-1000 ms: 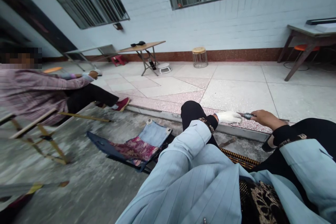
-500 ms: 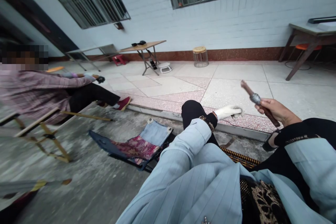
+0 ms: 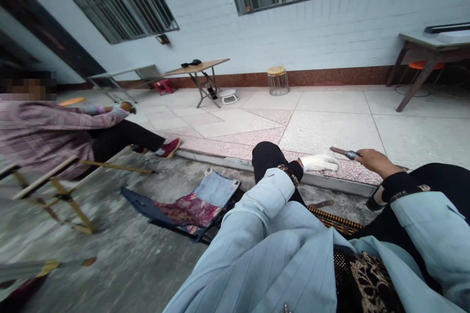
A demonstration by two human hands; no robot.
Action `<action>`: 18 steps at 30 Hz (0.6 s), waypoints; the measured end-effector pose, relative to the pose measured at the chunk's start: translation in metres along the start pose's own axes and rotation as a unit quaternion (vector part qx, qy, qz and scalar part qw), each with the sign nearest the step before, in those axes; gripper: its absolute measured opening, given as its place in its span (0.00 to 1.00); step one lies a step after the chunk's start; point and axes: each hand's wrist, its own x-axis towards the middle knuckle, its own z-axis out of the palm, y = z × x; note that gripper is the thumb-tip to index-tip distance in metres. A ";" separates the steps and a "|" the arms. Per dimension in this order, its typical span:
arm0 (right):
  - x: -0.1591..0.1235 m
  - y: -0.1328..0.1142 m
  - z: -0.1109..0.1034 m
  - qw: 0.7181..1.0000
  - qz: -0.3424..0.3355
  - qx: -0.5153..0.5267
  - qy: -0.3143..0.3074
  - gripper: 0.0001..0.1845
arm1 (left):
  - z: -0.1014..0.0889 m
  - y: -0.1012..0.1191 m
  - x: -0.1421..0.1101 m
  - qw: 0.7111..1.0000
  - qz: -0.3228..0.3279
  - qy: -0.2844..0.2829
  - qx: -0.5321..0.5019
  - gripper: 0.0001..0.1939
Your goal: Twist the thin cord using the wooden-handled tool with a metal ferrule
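My left hand [image 3: 319, 162], in a white glove, is low in front of my knee by the step's edge. Its fingers are curled together, and whatever they may hold is too small to make out. My bare right hand [image 3: 378, 160] is closed around a brown stick-like tool [image 3: 338, 151] with a silver-grey wrapping partway along it. The tool's free end points left, above and a little beyond the gloved hand, and the two seem apart. Below my hands, a brown curved piece [image 3: 323, 203] lies near a black-and-yellow woven surface [image 3: 338, 220] between my legs.
A low folding chair [image 3: 198, 205] stands on the concrete to my left. Another person [image 3: 47, 127] sits farther left, near a bamboo-coloured frame [image 3: 73, 205]. Beyond the step [image 3: 220, 160] are a folding table [image 3: 205, 65], a round stool [image 3: 278, 80] and a desk [image 3: 433, 44].
My right hand has lowered and moved slightly left, and the tool has swung from raised to nearly level. My gloved left hand has hardly moved. The view has shifted slightly.
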 end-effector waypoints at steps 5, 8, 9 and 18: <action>-0.012 -0.008 0.004 0.961 -0.130 0.080 -0.232 0.10 | -0.011 -0.006 0.005 0.997 0.059 -0.040 0.012 0.15; -0.021 -0.011 -0.003 0.898 -0.174 0.190 -0.357 0.16 | -0.018 -0.007 0.006 0.998 0.055 -0.015 0.015 0.14; -0.023 -0.012 -0.007 0.880 -0.185 0.220 -0.378 0.19 | -0.019 -0.006 0.006 0.999 0.049 0.002 0.022 0.14; -0.022 -0.014 -0.024 0.849 -0.124 0.503 -0.107 0.22 | -0.014 -0.004 0.009 0.996 0.007 0.084 0.024 0.15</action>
